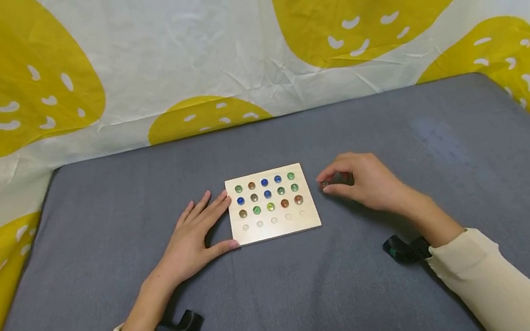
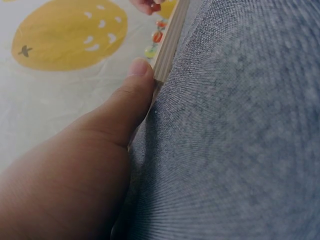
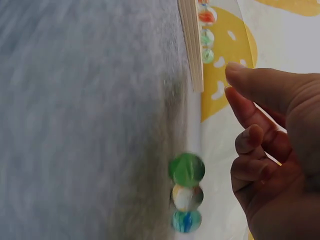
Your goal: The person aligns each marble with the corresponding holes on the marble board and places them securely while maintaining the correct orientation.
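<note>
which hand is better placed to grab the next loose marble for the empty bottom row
Right. The right hand hovers, fingers curled, beside the loose glass marbles on the grey cloth, while the left hand lies flat against the square wooden board, steadying its left edge.

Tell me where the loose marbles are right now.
Three loose marbles lie in a row on the grey cloth, off the right edge of the wooden board, beside the right hand; they show best in the right wrist view.

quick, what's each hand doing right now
Left hand: open, fingers straight, resting against the wooden board.
Right hand: fingers curled over loose marbles; an actual hold cannot be told.
</note>
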